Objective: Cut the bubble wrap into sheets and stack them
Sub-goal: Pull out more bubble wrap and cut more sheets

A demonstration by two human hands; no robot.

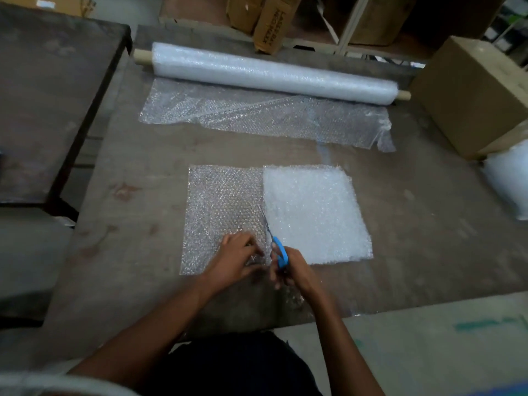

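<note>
Spanning most of the view, the brown desk (pixel 143 172) carries everything, with a long roll of bubble wrap (pixel 271 72) lying across its far side on a cardboard core and a loose unrolled length of wrap (pixel 257 115) spread flat just in front of it. A large cardboard box (pixel 468 95) stands at the desk's right edge. Nearer the person, a white stack of cut sheets (pixel 314 212) lies flat, its left edge meeting a clear single sheet (pixel 220 207) lying beside it. The left hand (pixel 234 260) rests on the near part of this clear sheet, its fingers (pixel 247 238) spread a little and pressing the wrap down. The right hand (pixel 294 271) grips the blue-handled scissors (pixel 278 250), fingers curled through and around the handles, the blades pointing away along the line where the clear sheet meets the stack, just right of the left fingertips.
</note>
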